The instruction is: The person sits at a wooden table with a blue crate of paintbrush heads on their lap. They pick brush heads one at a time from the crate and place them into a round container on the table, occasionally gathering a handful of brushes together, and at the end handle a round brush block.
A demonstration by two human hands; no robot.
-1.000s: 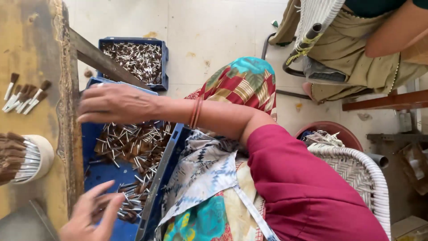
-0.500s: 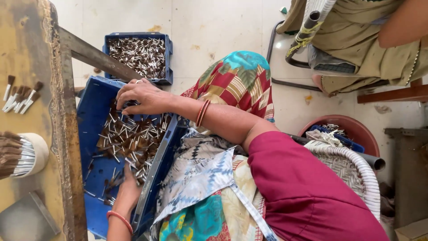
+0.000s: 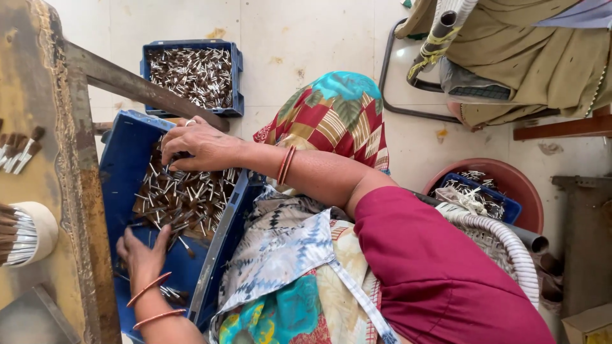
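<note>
Blue plastic forms the big crate (image 3: pixel 121 165) on the person's lap beside the worn wooden table (image 3: pixel 38 127), and it holds a heap of small metal-and-brown brush pieces (image 3: pixel 185 197). At the crate's far end the right hand (image 3: pixel 201 145) lies palm-down on the heap, fingers curled into the pieces, while at the near end the left hand (image 3: pixel 141 255) presses down with fingers spread. Farther off on the floor sits a smaller blue tray (image 3: pixel 191 76) of the same pieces.
</note>
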